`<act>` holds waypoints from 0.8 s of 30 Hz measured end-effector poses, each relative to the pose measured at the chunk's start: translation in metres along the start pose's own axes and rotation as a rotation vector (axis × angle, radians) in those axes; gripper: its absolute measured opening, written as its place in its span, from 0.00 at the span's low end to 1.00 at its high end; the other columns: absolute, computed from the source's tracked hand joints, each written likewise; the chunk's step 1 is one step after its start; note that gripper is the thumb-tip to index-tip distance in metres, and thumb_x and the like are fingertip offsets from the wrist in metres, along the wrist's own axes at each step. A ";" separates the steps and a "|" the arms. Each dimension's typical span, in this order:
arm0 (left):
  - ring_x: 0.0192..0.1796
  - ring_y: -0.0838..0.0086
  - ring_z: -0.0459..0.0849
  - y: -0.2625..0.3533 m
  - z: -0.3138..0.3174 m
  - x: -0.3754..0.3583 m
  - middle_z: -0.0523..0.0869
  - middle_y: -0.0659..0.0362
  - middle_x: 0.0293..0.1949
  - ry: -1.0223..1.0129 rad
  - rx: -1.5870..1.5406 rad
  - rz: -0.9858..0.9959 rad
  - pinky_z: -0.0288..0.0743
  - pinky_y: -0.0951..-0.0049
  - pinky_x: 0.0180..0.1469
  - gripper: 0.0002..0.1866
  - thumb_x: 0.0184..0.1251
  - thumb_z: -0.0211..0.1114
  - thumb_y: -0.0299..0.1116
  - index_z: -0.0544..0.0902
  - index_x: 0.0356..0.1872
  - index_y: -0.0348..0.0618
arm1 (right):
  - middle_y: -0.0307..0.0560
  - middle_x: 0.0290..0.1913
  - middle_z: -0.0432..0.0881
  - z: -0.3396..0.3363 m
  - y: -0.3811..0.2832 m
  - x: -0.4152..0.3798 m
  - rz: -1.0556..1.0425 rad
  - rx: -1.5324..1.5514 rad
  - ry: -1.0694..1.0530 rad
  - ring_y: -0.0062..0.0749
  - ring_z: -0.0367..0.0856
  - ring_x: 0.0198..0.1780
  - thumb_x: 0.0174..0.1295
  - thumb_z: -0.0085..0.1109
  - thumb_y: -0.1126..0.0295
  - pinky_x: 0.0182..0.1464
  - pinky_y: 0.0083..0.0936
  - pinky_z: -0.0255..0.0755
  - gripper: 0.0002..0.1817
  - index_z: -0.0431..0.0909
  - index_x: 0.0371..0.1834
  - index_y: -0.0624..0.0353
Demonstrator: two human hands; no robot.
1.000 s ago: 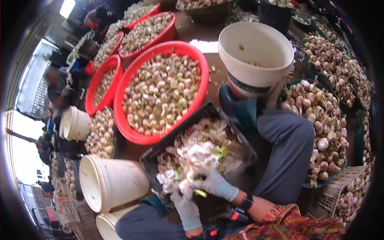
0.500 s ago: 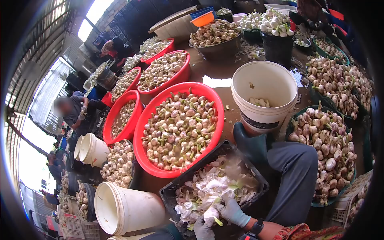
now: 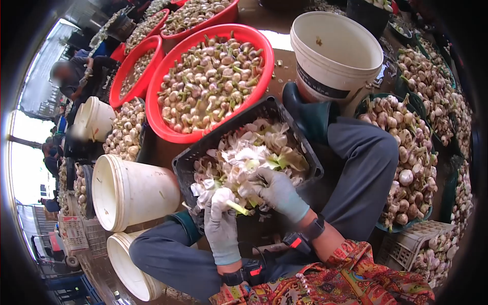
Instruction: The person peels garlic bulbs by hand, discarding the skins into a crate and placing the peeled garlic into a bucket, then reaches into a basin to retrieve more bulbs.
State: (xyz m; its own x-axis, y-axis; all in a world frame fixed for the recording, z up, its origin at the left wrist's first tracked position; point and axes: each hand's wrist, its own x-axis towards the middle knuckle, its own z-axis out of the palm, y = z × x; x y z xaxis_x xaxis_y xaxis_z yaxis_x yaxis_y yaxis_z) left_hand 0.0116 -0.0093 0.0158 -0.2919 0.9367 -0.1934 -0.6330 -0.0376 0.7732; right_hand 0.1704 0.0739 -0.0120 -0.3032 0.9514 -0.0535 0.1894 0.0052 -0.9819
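My left hand (image 3: 221,231), in a grey glove, holds a white garlic bulb (image 3: 222,197) with a green stem pointing right. My right hand (image 3: 277,190), gloved too, is just right of the bulb, its fingers curled together over the peels; whether anything is between them is hidden. Both hands are at the near side of a black crate (image 3: 311,160) heaped with white and pale green garlic peels (image 3: 249,152).
Beyond the crate stand a red tub (image 3: 152,109) of garlic in water and a white bucket (image 3: 338,56). White buckets (image 3: 152,188) lie at left. A garlic-filled basket (image 3: 406,173) is at right, and another person (image 3: 73,84) sits at far left.
The view has tilted down, so the hands, crate and lap appear higher in the picture. My right hand has moved off the bulb, which stays in my left hand.
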 end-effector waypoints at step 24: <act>0.60 0.66 0.73 -0.013 -0.003 0.009 0.75 0.51 0.57 0.128 0.157 -0.145 0.64 0.65 0.65 0.23 0.71 0.57 0.35 0.67 0.60 0.31 | 0.55 0.27 0.78 0.023 0.003 0.014 0.246 0.173 -0.133 0.41 0.78 0.28 0.50 0.59 0.70 0.34 0.31 0.72 0.09 0.75 0.30 0.64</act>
State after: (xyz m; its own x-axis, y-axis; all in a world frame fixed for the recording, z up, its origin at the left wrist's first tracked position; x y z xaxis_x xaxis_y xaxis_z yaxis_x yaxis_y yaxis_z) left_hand 0.0151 -0.0016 0.0019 -0.3013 0.8761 -0.3764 -0.5584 0.1579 0.8144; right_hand 0.1457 0.0798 -0.0194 -0.3897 0.8689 -0.3053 0.1141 -0.2834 -0.9522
